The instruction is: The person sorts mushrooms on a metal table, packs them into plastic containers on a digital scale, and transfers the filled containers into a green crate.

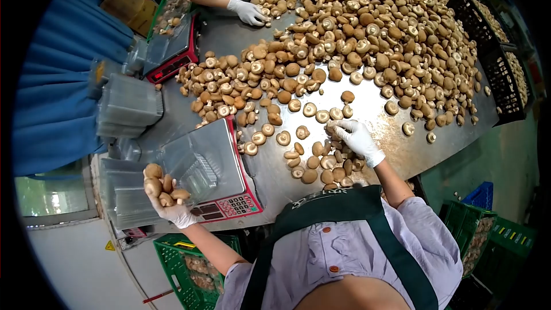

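Note:
My left hand point(175, 213), in a white glove, cups several brown shiitake mushrooms point(154, 186) above the left side of the scale. My right hand point(359, 139), also gloved, is over the near part of the steel table, its fingertips closed on a mushroom point(331, 128). Below that hand lies a small group of loose mushrooms point(328, 162), partly hidden by it. Between my hands stands a red digital scale point(248, 186) with a clear plastic tray point(201, 173) on its platform.
A large mushroom heap point(379, 28) covers the far right of the steel table point(287, 186). Stacked clear trays point(129, 103) stand left, near a second scale point(172, 51). Across the table, a co-worker's gloved hand point(248, 11) touches mushrooms. Black crates point(502, 83) border the right edge; a green crate point(175, 264) is below.

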Motion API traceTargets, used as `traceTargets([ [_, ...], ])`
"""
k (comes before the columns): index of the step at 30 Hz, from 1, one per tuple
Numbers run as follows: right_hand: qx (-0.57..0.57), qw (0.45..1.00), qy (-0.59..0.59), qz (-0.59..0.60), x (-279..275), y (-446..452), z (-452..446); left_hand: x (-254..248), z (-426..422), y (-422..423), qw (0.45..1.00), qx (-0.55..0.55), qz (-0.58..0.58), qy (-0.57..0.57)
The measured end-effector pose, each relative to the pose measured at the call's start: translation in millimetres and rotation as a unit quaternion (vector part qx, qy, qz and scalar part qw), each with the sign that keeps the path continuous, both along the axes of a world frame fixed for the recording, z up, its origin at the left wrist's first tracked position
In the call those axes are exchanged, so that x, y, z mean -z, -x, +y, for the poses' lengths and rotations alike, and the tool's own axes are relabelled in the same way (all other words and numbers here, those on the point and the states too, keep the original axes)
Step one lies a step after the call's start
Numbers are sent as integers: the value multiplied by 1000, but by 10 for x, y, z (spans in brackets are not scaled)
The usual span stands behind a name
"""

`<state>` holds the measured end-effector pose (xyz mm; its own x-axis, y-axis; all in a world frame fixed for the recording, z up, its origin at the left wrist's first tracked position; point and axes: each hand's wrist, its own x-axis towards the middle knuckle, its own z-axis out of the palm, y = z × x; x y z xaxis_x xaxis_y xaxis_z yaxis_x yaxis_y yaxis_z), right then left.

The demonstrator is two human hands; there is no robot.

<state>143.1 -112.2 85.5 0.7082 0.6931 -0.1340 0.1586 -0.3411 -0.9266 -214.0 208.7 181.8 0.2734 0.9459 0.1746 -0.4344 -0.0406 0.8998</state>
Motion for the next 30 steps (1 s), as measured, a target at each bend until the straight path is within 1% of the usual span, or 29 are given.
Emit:
traceTargets([
  [1, 1, 1000, -2, 1, 6, -13, 32, -22, 32, 51, 992, -13, 106, -69],
  [2, 1, 1000, 14, -14, 14, -30, 60, 90, 153, 141, 948, -52, 248, -190],
  [3, 1, 999, 31, -30, 18, -52, 83, 54, 74, 110, 895, -51, 361, -257],
  [4, 1, 999, 27, -42, -9, -81, 115, 163, 110, 191, 841, -38, 460, -284],
  [5, 2, 999, 29, -42, -10, -126, 159, 291, 147, 259, 775, -25, 553, -306],
  [7, 2, 999, 41, -20, 12, -268, 266, 331, 67, 101, 702, -103, 589, -386],
  [8, 21, 999, 27, 6, 98, -358, 335, 294, 22, 44, 687, -88, 604, -395],
  [9, 12, 999, 16, -50, 86, -458, 390, 235, -16, -8, 671, -74, 618, -403],
  [10, 21, 996, 36, -74, 112, -569, 455, 286, 12, -4, 672, -76, 616, -403],
  [11, 30, 993, 55, -97, 136, -686, 519, 378, 51, 14, 707, -94, 596, -369],
  [12, 26, 987, 97, -122, 35, -802, 589, 427, 77, 17, 740, -109, 574, -333],
  [13, 34, 989, 77, -123, 51, -925, 655, 335, 21, -97, 741, -109, 573, -334],
  [15, 53, 938, 155, -305, 50, -1100, 827, 184, -118, -349, 611, -128, 716, -314],
  [16, 38, 928, 152, -339, 75, -1178, 913, 159, -136, -435, 600, -123, 735, -290],
  [17, 24, 916, 147, -372, 135, -1247, 997, 143, -193, -552, 582, -143, 761, -248],
  [18, -14, 900, 160, -406, 215, -1311, 1073, 26, -287, -718, 578, -138, 772, -227],
  [19, -44, 893, 219, -390, 174, -1273, 1135, -57, -357, -853, 573, -134, 782, -206],
  [20, -38, 880, 184, -437, 356, -1291, 1172, -11, -361, -916, 584, -154, 758, -244],
  [21, -31, 863, 148, -482, 584, -1323, 1212, -27, -435, -1055, 578, -181, 731, -314],
  [23, -52, 889, 125, -437, 576, -1312, 1242, -81, -513, -1398, 661, -122, 632, -385],
  [25, -45, 911, 211, -351, 213, -1160, 1216, 95, -591, -1819, 785, 17, 528, -324],
  [26, -36, 909, 172, -377, 411, -1225, 1197, 207, -631, -2032, 774, 61, 542, -322],
  [27, -37, 918, 171, -357, 396, -1226, 1129, 343, -650, -2250, 761, 105, 553, -321],
  [29, -42, 916, 212, -338, 406, -1216, 1004, 760, -609, -2667, 712, 150, 605, -324],
  [30, -30, 920, 244, -306, 375, -1146, 954, 937, -608, -2872, 690, 162, 625, -328],
])
